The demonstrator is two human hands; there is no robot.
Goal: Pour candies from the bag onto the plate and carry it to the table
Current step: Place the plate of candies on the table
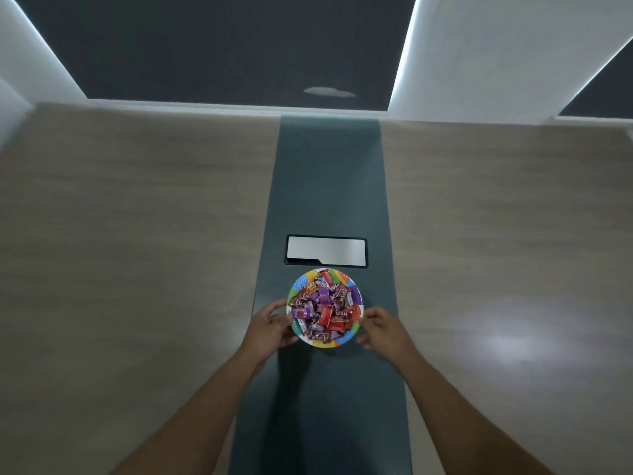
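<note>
Plate: on table, heaped with candies.
Left hand: fingers curled against rim.
Right hand: fingers apart, just beside rim.
Risk: a nudge could spill wrappers.

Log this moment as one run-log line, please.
stage: plate set down | plate: on table's dark centre strip, heaped with candies | left hand: at rim | right hand: beside rim, open | bag: unseen

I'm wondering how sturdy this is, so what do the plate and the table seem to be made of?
The plate looks like thin paper or card with a glossy printed rim of colour patches, though plastic is possible. The table looks like wood-grain laminate, satin, showing soft light glare; its dark centre strip looks matte, material unclear.
</note>
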